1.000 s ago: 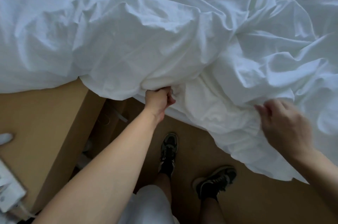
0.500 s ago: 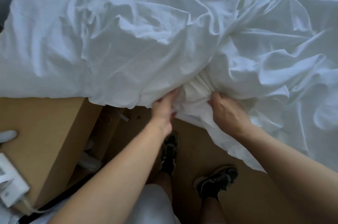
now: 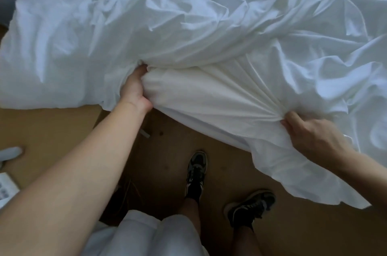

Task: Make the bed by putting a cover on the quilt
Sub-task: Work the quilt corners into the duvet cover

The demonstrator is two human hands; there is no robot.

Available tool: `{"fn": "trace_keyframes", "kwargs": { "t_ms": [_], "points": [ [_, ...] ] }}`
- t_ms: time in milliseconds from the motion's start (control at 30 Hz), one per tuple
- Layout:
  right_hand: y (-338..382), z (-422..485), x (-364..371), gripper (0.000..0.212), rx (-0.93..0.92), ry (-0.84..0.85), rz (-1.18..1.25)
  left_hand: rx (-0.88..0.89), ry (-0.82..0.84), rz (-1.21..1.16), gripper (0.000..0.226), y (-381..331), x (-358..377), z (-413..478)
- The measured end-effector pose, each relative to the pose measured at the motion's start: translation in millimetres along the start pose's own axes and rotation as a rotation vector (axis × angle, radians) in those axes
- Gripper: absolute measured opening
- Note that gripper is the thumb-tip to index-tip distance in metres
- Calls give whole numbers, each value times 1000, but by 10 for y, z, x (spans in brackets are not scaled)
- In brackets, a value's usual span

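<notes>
The white duvet cover (image 3: 188, 25) lies crumpled across the bed, filling the upper part of the view, and its near edge spills over the side toward the brown floor (image 3: 167, 151). One gathered band of creamier fabric (image 3: 209, 96) is pulled taut between the two hands; its long axis runs from upper left down to lower right, with pleats fanning out from the right end. Whether that band is the quilt itself or only the cover cannot be told. The left hand (image 3: 134, 90) is closed around the band's left end, its fingers buried in the folds; the right hand (image 3: 310, 136) has its fingers curled, pinching the pleats where they converge. Below the right hand a loose corner of the cover hangs free. Two dark sneakers stand on the floor beneath the edge – one (image 3: 195, 172) nearer the bed, the other (image 3: 251, 207) further back; a light wooden cabinet (image 3: 41, 130) sits at the left, partly under the cover.
</notes>
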State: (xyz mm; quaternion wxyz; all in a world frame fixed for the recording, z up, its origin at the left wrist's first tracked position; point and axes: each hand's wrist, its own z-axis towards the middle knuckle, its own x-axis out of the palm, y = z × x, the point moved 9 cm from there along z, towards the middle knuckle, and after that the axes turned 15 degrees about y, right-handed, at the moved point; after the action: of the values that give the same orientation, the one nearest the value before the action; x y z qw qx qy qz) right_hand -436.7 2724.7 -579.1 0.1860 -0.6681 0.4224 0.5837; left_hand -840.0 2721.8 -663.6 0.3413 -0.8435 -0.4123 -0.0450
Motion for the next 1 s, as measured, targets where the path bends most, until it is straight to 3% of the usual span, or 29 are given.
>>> {"fn": "trace_keyframes", "kwargs": {
  "t_ms": [67,133,200,267,333,433,533,633,733,800,900,1000],
  "points": [
    [-130,-64,126,32,15,34,-34,3,-43,-12,87,-15,-98,85],
    [-395,-113,154,36,139,102,-51,10,-70,3,71,10,-168,102],
    [-644,-140,305,49,285,281,-56,-3,-82,-5,54,84,-211,92],
    [-653,-142,408,67,450,520,33,44,-129,-81,64,130,-238,20],
    [-523,27,265,63,552,388,56,136,-221,-92,76,165,-225,-155],
    [487,355,-35,57,171,-38,-39,109,-246,-62,81,532,-68,-428],
    [1010,868,142,69,50,44,-117,-106,-56,51,86,1142,291,-574],
    [1022,1265,357,32,69,101,-194,-276,107,286,65,1471,520,-698],
    [875,1316,481,26,11,162,-109,-315,217,320,60,1409,493,-633],
    [853,1182,500,28,-68,195,-93,-280,235,275,65,1275,398,-540],
    [688,882,430,24,-165,203,-68,-181,138,168,29,1047,253,-463],
    [464,587,204,10,-259,109,-66,-112,43,88,24,886,151,-381]
  ]
}}
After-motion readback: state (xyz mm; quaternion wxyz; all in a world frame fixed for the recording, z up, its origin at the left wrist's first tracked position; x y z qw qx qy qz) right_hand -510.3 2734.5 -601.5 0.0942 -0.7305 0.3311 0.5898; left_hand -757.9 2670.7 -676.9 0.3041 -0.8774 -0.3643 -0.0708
